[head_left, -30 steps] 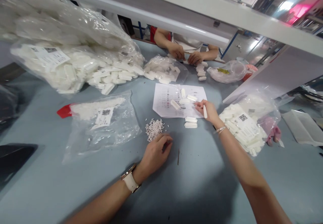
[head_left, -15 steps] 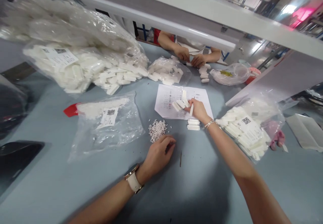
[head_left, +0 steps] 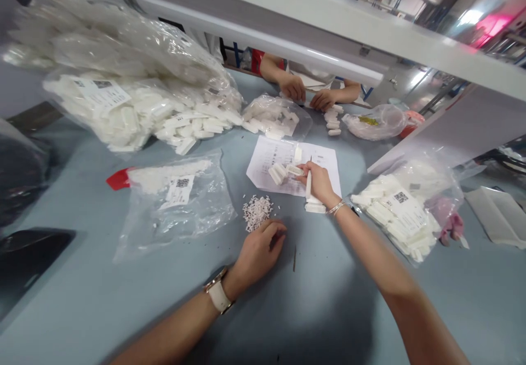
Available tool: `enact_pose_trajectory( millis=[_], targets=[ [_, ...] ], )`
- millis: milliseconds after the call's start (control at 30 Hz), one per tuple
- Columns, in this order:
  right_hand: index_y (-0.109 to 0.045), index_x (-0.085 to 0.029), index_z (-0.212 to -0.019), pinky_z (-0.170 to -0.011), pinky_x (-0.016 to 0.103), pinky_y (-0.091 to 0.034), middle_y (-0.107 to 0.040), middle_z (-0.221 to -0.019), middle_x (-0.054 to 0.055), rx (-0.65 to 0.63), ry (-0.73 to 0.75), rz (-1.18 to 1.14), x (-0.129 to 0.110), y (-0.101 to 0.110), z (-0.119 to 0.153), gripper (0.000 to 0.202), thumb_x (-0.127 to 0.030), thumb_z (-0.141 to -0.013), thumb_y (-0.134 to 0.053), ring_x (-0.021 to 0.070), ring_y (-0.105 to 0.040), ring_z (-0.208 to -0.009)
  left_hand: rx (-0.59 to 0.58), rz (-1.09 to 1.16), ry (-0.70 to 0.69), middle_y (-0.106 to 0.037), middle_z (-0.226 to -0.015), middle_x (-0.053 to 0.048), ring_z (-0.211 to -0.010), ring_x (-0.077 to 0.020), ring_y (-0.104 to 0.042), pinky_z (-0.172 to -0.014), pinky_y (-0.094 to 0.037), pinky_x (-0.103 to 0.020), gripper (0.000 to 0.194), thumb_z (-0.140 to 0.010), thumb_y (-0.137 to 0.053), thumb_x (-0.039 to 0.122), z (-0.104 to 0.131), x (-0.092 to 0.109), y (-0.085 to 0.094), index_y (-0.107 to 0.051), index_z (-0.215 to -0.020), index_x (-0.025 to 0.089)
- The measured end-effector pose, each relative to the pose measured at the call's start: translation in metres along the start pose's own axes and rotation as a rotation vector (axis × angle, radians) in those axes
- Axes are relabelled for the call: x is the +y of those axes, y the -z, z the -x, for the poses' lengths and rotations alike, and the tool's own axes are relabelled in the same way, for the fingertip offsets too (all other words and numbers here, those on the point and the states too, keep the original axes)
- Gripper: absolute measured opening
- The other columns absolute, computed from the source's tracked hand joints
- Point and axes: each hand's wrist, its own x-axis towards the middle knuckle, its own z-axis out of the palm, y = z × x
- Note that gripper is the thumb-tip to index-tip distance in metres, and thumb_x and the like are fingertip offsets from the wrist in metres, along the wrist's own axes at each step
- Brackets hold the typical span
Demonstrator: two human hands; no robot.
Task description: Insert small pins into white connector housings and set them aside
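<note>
Over a printed paper sheet [head_left: 258, 159], my right hand [head_left: 318, 181] pinches a white plastic piece [head_left: 295, 170] with small holes, while a thin white stick-like tool [head_left: 308, 184] with a dark tip stands upright in the same hand. Other white pieces [head_left: 278, 174] lie on the paper to the left, and a short stack [head_left: 315, 207] sits just below the hand. My left hand [head_left: 263, 247] rests on the table with curled fingers beside a pile of tiny white pellets [head_left: 257, 211]; whether it holds anything is hidden.
Large clear bags of white parts [head_left: 119, 107] fill the back left. A flat bag [head_left: 181, 200] with a red scoop [head_left: 119, 180] lies left, another full bag [head_left: 405, 211] right. Across the table, a person's hands [head_left: 308, 93] work below a white shelf beam [head_left: 370, 30].
My right hand has moved slightly left and now grips a holed piece. The paper and the white pieces on it have shifted left. My left hand stays in place.
</note>
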Motion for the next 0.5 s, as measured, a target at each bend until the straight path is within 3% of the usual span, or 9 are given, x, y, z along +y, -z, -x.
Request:
enact_pose_trajectory(
  millis=[133,267,367,500],
  targets=[
    [-0.05,-0.022,-0.065,-0.081,0.036,-0.047,-0.071,-0.099,0.004,-0.045,0.095,-0.04,-0.018,0.011,0.032,0.017,-0.019,-0.075,-0.064,0.0234,-0.064,-0.091,0.078,0.058,0.084,-0.064,-0.087,-0.003,-0.062,-0.013,-0.059,-0.061,-0.05,-0.027,0.027,-0.081,-0.049,0.018,0.001,-0.002,-0.003,-0.051,-0.108,0.02],
    [-0.059,-0.024,-0.073,-0.07,0.032,-0.049,-0.07,-0.076,0.001,-0.239,0.225,-0.057,-0.039,0.012,0.077,0.007,-0.024,-0.08,-0.06,0.0199,-0.063,-0.075,0.146,0.144,0.125,-0.064,-0.095,-0.005,-0.059,-0.0109,-0.056,-0.057,-0.05,-0.026,0.042,-0.082,-0.052,0.024,0.001,-0.001,-0.003,-0.041,-0.122,0.02],
    [-0.058,-0.026,-0.069,-0.067,0.032,-0.049,-0.071,-0.079,0.0,-0.239,0.253,-0.066,-0.045,0.006,0.103,0.014,-0.026,-0.083,-0.056,0.0188,-0.06,-0.07,0.174,0.134,0.102,-0.063,-0.084,-0.002,-0.058,-0.0113,-0.055,-0.056,-0.049,-0.026,0.038,-0.082,-0.054,0.026,0.002,0.001,-0.002,-0.045,-0.118,0.02],
    [-0.056,-0.025,-0.066,-0.064,0.034,-0.051,-0.07,-0.074,0.001,-0.264,0.231,-0.103,-0.037,0.003,0.118,0.016,-0.031,-0.08,-0.06,0.0209,-0.062,-0.071,0.136,0.088,0.023,-0.062,-0.081,-0.001,-0.058,-0.0109,-0.055,-0.057,-0.048,-0.024,0.015,-0.082,-0.053,0.023,0.001,0.001,-0.001,-0.055,-0.097,0.02]
  ],
)
